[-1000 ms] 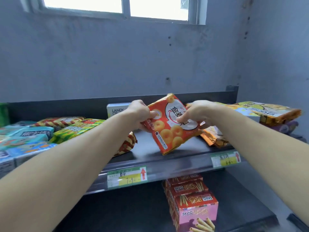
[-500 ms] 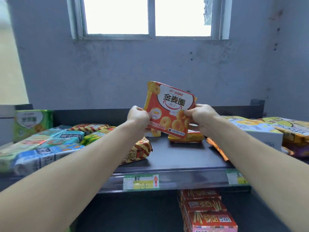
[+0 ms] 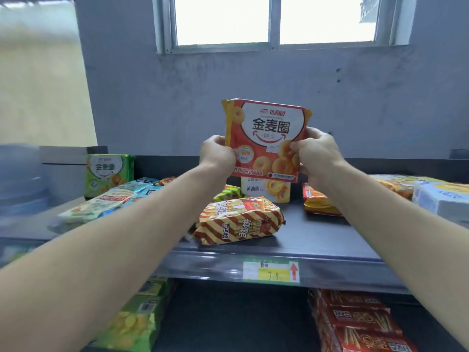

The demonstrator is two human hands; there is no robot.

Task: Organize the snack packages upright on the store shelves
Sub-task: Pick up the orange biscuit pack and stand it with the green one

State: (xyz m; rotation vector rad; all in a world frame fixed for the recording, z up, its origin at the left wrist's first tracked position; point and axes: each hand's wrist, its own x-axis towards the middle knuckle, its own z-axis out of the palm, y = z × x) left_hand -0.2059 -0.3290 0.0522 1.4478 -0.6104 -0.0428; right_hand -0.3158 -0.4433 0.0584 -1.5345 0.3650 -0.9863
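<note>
Head view shows left hand (image 3: 217, 154) and right hand (image 3: 316, 153) pinching the red ring-biscuit packet (image 3: 266, 138) upright above the shelf (image 3: 317, 240); set down unsupported, it may topple.

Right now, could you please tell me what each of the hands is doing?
Left hand: closed on the left edge of the red snack packet, held upright.
Right hand: closed on the same packet's right edge.

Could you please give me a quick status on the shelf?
Both hands, left and right, hold red ring-biscuit packet upright above shelf. Striped red-yellow bag lying flat below.
</note>
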